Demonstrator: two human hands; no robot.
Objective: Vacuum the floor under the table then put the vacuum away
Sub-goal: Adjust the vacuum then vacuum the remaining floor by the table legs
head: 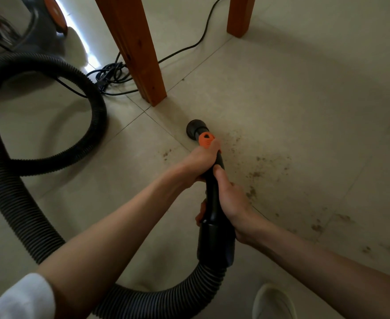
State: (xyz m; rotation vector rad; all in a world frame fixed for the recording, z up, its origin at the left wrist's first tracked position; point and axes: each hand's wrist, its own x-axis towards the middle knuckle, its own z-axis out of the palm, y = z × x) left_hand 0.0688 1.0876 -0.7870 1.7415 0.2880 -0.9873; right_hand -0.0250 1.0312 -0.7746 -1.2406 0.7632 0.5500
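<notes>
Nearest to the viewer, a white sleeve point(16, 298) covers the left upper arm, and a pale shoe point(273, 302) stands on the tiled floor point(304, 100) at lower right. Both forearms reach forward to the black vacuum wand point(212, 189). Left hand point(200, 160) grips the wand's forward part, fingers curled round it just behind the orange fitting point(206, 139). Right hand point(230, 199) grips the rear part, thumb lying along the top, fingers wrapped underneath. Both holds look firm.

Wand's long axis runs away from the person, tilted slightly left. The round nozzle point(194, 128) sits at its far end, on or very close to the floor; contact cannot be confirmed. The nozzle is near the foot of the closer wooden table leg point(138, 49), beside a tile joint.

Key relation: the scattered dark debris point(258, 171) lies to the right of the wand and nozzle, trailing back toward the person's right. In my judgement the nozzle needs to sweep rightward and back; the right hand is on the debris side, the left hand steers the tip.

Ribbed grey hose point(51, 107) leaves the wand's rear, loops left and runs to the vacuum body point(28, 21) at upper left. A black power cord point(111, 74) lies coiled by the table leg, a snag risk. A second table leg point(240, 14) stands farther off. Vacuuming appears unfinished
</notes>
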